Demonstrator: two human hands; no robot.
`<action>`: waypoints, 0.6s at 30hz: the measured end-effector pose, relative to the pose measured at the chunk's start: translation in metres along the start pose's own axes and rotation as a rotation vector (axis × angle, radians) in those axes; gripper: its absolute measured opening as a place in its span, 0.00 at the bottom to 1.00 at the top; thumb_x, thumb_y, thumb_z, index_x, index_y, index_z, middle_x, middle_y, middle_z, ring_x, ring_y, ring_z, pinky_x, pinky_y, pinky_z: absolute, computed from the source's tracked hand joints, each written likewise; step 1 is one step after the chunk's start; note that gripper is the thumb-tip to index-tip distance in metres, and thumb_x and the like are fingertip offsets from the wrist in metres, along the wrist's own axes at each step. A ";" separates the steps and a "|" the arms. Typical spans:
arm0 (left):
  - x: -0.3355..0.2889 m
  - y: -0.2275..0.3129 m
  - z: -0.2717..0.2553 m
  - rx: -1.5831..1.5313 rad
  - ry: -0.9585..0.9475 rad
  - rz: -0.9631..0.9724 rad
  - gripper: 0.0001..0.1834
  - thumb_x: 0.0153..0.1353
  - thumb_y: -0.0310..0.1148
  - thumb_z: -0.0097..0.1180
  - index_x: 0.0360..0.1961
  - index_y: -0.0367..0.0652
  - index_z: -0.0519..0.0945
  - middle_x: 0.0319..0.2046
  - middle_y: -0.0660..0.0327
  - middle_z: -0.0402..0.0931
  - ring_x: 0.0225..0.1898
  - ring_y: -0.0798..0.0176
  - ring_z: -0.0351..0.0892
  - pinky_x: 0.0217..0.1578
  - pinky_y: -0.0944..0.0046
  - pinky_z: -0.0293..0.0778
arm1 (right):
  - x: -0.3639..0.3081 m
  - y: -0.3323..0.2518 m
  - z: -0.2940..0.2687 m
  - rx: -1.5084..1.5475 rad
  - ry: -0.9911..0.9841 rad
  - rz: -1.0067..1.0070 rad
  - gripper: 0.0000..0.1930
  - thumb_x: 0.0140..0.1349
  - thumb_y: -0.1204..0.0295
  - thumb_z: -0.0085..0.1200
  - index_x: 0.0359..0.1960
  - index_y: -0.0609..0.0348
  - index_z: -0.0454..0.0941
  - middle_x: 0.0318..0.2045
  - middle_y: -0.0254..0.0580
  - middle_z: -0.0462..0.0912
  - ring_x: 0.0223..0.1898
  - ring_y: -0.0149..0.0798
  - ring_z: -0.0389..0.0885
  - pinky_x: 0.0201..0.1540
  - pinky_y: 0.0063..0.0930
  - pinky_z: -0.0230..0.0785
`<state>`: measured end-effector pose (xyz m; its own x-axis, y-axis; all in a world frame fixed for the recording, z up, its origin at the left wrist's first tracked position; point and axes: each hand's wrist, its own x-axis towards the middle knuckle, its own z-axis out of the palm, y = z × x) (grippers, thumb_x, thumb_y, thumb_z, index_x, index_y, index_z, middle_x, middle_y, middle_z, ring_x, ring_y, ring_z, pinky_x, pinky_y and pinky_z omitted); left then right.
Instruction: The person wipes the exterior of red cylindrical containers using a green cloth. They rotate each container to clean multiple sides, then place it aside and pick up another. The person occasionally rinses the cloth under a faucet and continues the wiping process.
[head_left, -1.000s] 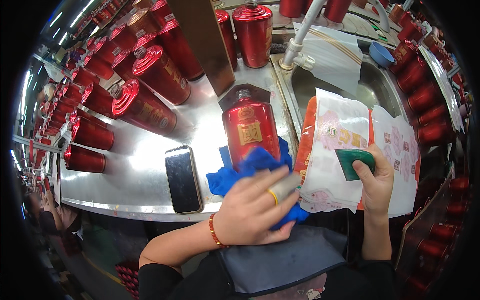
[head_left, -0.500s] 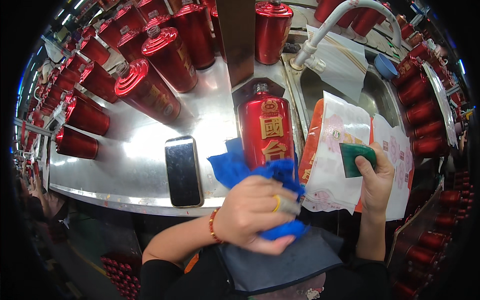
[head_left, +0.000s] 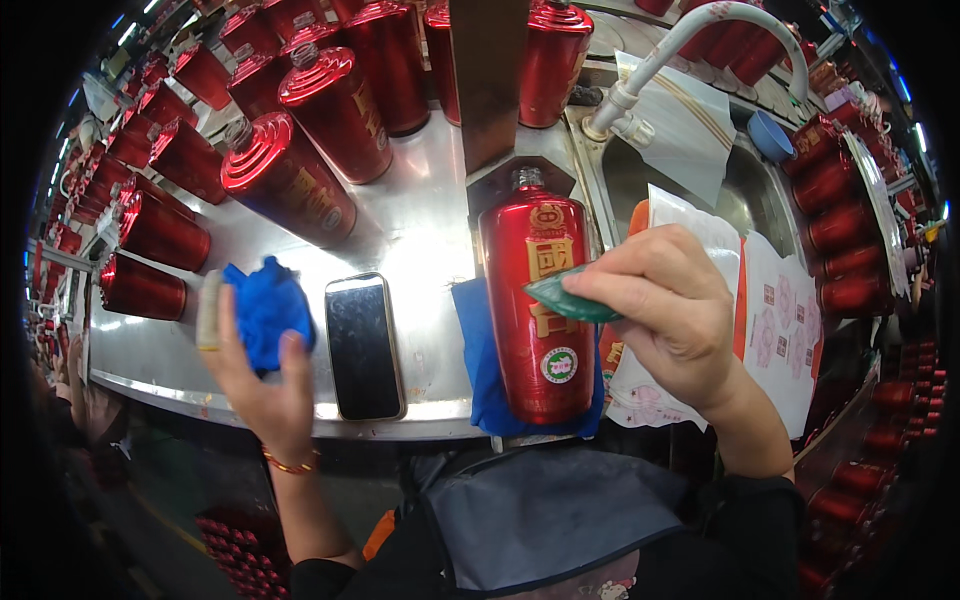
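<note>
Firstly, right hand (head_left: pixel 675 320), one: fingers pinching one green scraper (head_left: pixel 575 300), thin and probably firm, over the bottle's lettering, centre right of frame. Left hand (head_left: pixel 262 395), one: blurred, left of frame, finger and thumb either side of one blue cloth (head_left: pixel 268 315), soft and light; whether gripped, cannot tell.

Red bottle (head_left: pixel 520 335), one: centre of frame, lying face up, neck toward the top edge, on a second piece of blue fabric (head_left: pixel 478 335). Probably glass: stiff, fairly heavy, breakable, slippery on its glossy coat. Best hold: round the body's sides, or at the neck, clear of the gold lettering.

Phone (head_left: pixel 362 345), one, left of centre. Printed sheets (head_left: pixel 785 300), at least two, right. Faucet (head_left: pixel 617 105), one, and blue bowl (head_left: pixel 770 137), one, upper right. Further red bottles (head_left: pixel 290 185): upper left, top and right, too crowded to count.
</note>
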<state>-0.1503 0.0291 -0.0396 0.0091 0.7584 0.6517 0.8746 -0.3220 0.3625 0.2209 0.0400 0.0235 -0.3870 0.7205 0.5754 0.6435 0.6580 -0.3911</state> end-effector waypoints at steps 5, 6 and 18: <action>-0.019 0.100 0.030 -0.505 -0.466 0.167 0.67 0.48 0.61 0.77 0.76 0.29 0.56 0.76 0.33 0.50 0.78 0.33 0.49 0.74 0.41 0.52 | 0.009 -0.009 0.000 -0.034 -0.085 -0.093 0.22 0.43 0.86 0.66 0.45 0.59 0.88 0.33 0.38 0.83 0.36 0.44 0.79 0.38 0.37 0.70; -0.023 0.110 0.042 -0.619 -0.515 0.138 0.71 0.45 0.62 0.78 0.77 0.28 0.51 0.77 0.32 0.46 0.78 0.31 0.47 0.75 0.40 0.50 | 0.010 -0.012 -0.002 -0.011 -0.126 -0.096 0.22 0.43 0.84 0.67 0.45 0.60 0.88 0.33 0.39 0.83 0.35 0.44 0.78 0.38 0.36 0.70; -0.034 0.128 0.079 -0.780 -0.409 0.150 0.72 0.43 0.48 0.83 0.78 0.27 0.47 0.76 0.29 0.44 0.78 0.29 0.47 0.74 0.41 0.57 | 0.018 -0.005 -0.008 -0.110 -0.114 -0.066 0.21 0.43 0.82 0.70 0.44 0.59 0.88 0.32 0.38 0.82 0.33 0.42 0.77 0.35 0.35 0.67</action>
<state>-0.0003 0.0074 -0.0679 0.3999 0.7719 0.4943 0.2730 -0.6151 0.7397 0.2157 0.0482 0.0413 -0.4992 0.7008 0.5096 0.6802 0.6813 -0.2706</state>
